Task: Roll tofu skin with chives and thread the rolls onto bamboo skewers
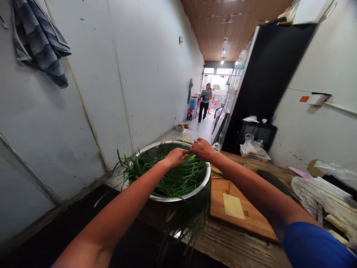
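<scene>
Many green stalks [178,183] lie in the metal basin [171,199], beneath left hand [176,156] and right hand [203,148], both curled above it; whether pinching, unclear.

Between the forearms [245,178], the greens [178,182] in the basin [206,180] are open from above. Left hand [176,157] and right hand [203,149] block the far right side. A plastic cup [187,136] stands just beyond; the wall [150,74] bounds the left. The near cutting board [219,197] is accessible (a yellow sheet [233,206] lies flat there). Plastic bags [312,188] obstruct the worktop [237,247] at right.
</scene>
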`<state>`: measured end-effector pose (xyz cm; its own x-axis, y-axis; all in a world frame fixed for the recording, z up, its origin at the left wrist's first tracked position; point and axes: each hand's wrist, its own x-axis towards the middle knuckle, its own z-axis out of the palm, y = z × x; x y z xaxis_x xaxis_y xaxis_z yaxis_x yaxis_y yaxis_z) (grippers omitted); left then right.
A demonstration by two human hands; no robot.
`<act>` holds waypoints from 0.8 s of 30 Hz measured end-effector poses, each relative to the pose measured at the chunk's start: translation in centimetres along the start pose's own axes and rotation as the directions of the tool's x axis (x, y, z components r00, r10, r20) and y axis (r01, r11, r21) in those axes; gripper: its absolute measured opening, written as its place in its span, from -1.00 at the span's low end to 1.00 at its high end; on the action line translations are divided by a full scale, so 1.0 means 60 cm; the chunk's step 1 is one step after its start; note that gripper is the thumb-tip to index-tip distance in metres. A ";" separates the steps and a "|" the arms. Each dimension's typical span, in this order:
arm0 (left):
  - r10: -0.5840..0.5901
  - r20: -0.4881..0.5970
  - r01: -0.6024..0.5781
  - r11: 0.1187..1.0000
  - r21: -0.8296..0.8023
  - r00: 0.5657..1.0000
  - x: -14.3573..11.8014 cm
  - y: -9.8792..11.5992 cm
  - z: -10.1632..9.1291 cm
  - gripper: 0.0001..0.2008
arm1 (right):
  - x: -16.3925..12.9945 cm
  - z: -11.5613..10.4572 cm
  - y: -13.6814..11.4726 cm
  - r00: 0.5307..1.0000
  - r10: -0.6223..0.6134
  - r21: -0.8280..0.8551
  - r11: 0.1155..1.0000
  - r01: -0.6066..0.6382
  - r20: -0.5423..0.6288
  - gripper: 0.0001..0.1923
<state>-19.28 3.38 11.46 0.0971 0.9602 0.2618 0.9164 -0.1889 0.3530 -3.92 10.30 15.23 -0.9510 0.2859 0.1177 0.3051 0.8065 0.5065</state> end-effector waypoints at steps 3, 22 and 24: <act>0.032 0.037 -0.023 0.976 -0.215 0.999 0.016 -0.012 0.017 -0.70 | -0.011 -0.009 0.002 0.999 0.023 0.026 0.999 -0.022 -0.044 -0.77; -0.071 0.417 0.212 0.930 -0.300 0.906 0.028 -0.030 0.023 -0.75 | -0.058 0.083 -0.044 0.857 0.470 0.528 0.682 -0.506 0.213 -0.69; -0.058 0.441 0.241 0.896 -0.372 0.896 0.026 -0.025 0.021 -0.73 | -0.053 0.088 -0.051 0.858 0.473 0.582 0.648 -0.492 0.199 -0.69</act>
<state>-20.01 5.43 10.22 0.2051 0.9616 -0.1824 0.7006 -0.0141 0.7134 -1.55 9.64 8.80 -0.6623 0.7296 0.1702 0.6942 0.6831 -0.2270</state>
